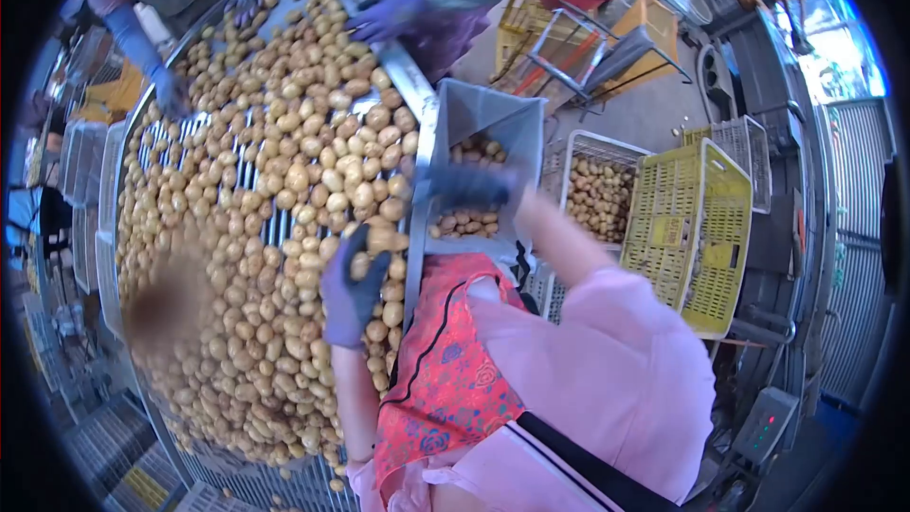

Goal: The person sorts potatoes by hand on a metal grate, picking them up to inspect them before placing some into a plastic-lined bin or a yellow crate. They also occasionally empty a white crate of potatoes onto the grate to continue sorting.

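Note:
My left hand [351, 292], in a purple glove with dark fingers, is over the potatoes [308, 142] near the right edge of the sorting table. Its thumb and fingers are apart, and a slightly blurred potato [386, 235] lies just beyond the fingertips. My right hand [466, 187], in a dark glove, is smeared by motion above the grey chute [479, 109] beside the table's metal rim [417, 199]. Its fingers cannot be made out. More potatoes lie inside the chute, partly hidden by this hand.
Co-workers' gloved hands [393, 14] reach over the far end of the table, and another glove [171, 93] is at the left rim. At right stand a white crate [616, 147] of potatoes and yellow crates [725, 237]. A brown blur [169, 308] hangs over the table's left side.

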Motion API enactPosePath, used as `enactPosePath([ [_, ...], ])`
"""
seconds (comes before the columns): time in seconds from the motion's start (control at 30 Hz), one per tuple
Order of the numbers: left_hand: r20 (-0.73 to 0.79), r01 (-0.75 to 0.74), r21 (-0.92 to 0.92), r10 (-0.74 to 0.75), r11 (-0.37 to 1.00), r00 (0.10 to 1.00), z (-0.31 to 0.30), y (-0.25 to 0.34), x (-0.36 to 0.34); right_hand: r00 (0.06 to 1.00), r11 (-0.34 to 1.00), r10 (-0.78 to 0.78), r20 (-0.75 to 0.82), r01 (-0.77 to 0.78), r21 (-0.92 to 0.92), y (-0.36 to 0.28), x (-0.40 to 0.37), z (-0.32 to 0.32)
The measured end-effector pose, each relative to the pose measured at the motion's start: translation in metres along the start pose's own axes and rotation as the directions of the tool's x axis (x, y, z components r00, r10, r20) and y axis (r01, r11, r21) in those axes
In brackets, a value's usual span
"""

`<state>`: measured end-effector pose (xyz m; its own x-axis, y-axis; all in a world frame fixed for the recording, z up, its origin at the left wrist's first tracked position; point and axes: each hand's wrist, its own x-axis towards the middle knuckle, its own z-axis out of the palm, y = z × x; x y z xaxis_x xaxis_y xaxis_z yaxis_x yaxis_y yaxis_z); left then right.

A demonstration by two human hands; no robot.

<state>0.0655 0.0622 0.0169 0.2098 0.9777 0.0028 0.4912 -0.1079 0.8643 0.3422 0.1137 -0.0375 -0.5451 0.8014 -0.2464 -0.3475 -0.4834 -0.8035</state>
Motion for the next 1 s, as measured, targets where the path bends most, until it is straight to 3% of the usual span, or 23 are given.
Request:
enactPosePath([
  [0.03, 0.092, -0.009, 0.023, 0.007, 1.0, 0.996, 0.014, 0.03, 0.01, 0.976, 0.978, 0.082, 0.199, -0.117, 0.173, 0.016, -0.009, 0.029],
  [0.07, 0.165, -0.041, 0.038, 0.034, 0.998, 0.986, 0.022, 0.045, 0.014, 0.983, 0.93, -0.033, 0.18, 0.096, -0.356, -0.022, -0.015, 0.073],
  [0.1, 0.193, -0.094, -0.033, 0.098, 0.995, 0.976, 0.029, 0.053, 0.018, 0.987, 0.874, -0.152, 0.042, 0.154, -0.461, -0.015, -0.028, 0.062],
  [0.13, 0.22, -0.132, -0.105, 0.153, 0.986, 0.964, 0.033, 0.064, 0.019, 0.993, 0.973, -0.038, -0.109, 0.012, -0.232, -0.036, -0.051, 0.06],
  [0.17, 0.283, 0.024, -0.211, 0.038, 0.977, 0.958, 0.03, 0.08, 0.016, 0.892, 0.855, -0.345, -0.292, 0.17, -0.491, -0.026, -0.067, 0.037],
  [0.2, 0.296, 0.014, -0.214, 0.052, 0.977, 0.954, 0.031, 0.078, 0.016, 0.659, 0.543, -0.719, -0.22, 0.334, -0.77, -0.06, -0.087, 0.039],
  [0.23, 0.386, 0.188, -0.269, -0.073, 0.945, 0.919, 0.029, 0.073, 0.014, 0.333, 0.036, -0.943, 0.014, 0.142, -0.989, -0.093, -0.111, 0.03],
  [0.27, 0.479, 0.364, -0.301, -0.191, 0.881, 0.857, 0.027, 0.067, 0.011, 0.116, -0.186, -0.976, 0.186, 0.011, -0.983, -0.117, -0.13, 0.006],
  [0.3, 0.471, 0.29, -0.232, -0.153, 0.929, 0.869, 0.028, 0.061, 0.01, -0.04, -0.392, -0.916, 0.4, -0.125, -0.911, -0.148, -0.148, -0.021],
  [0.37, 0.491, 0.235, -0.242, -0.09, 0.941, 0.867, 0.037, 0.048, 0.001, -0.106, -0.255, -0.942, 0.319, -0.391, -0.884, -0.206, -0.184, -0.064],
  [0.43, 0.485, 0.181, -0.329, 0.001, 0.927, 0.874, 0.039, 0.047, -0.008, -0.152, 0.109, -0.988, -0.023, -0.589, -0.801, -0.235, -0.206, -0.157],
  [0.47, 0.475, 0.177, -0.33, 0.001, 0.927, 0.88, 0.036, 0.049, -0.011, -0.153, 0.318, -0.945, -0.289, -0.638, -0.702, -0.236, -0.215, -0.204],
  [0.5, 0.498, 0.355, -0.385, -0.132, 0.852, 0.857, 0.032, 0.053, -0.012, -0.123, 0.456, -0.86, -0.494, -0.62, -0.639, -0.226, -0.218, -0.232],
  [0.53, 0.527, 0.514, -0.435, -0.254, 0.739, 0.811, 0.028, 0.055, -0.012, -0.068, 0.531, -0.805, -0.589, -0.522, -0.667, -0.206, -0.209, -0.236],
  [0.6, 0.409, 0.446, -0.474, -0.259, 0.759, 0.875, 0.034, 0.047, -0.011, 0.082, 0.481, -0.858, -0.507, -0.216, -0.85, -0.147, -0.155, -0.18],
  [0.63, 0.265, 0.296, -0.445, -0.192, 0.845, 0.945, 0.044, 0.028, -0.008, 0.28, 0.682, -0.719, -0.636, 0.107, -0.723, -0.109, -0.124, -0.16],
  [0.7, 0.101, 0.137, -0.33, -0.109, 0.934, 0.989, 0.041, 0.038, -0.011, 0.68, 0.758, -0.53, -0.506, 0.112, -0.643, -0.022, -0.065, -0.077],
  [0.73, 0.096, 0.112, -0.279, -0.089, 0.954, 0.991, 0.041, 0.061, -0.006, 0.895, 0.961, -0.147, -0.422, 0.23, 0.153, 0.04, -0.043, -0.053],
  [0.8, 0.167, -0.26, -0.079, 0.27, 0.962, 0.948, 0.055, 0.04, 0.003, 0.965, 0.933, 0.038, -0.258, 0.057, 0.354, 0.114, -0.024, -0.025],
  [0.87, 0.193, -0.321, 0.303, 0.272, 0.897, 0.943, 0.063, 0.02, -0.012, 0.968, 0.665, 0.238, -0.083, -0.1, 0.74, 0.084, -0.03, 0.025],
  [0.9, 0.232, -0.314, 0.473, 0.227, 0.823, 0.946, 0.057, 0.004, -0.021, 0.975, 0.78, 0.17, -0.147, -0.042, 0.624, 0.075, -0.042, 0.014],
  [0.93, 0.141, -0.166, 0.414, 0.117, 0.895, 0.983, 0.036, 0.017, -0.03, 0.975, 0.875, 0.081, -0.205, 0.029, 0.483, 0.064, -0.061, -0.017],
  [1.0, 0.031, 0.067, 0.624, -0.11, 0.778, 0.993, 0.007, -0.009, -0.063, 0.908, 0.915, 0.159, -0.387, 0.012, 0.404, 0.044, -0.115, -0.08],
])
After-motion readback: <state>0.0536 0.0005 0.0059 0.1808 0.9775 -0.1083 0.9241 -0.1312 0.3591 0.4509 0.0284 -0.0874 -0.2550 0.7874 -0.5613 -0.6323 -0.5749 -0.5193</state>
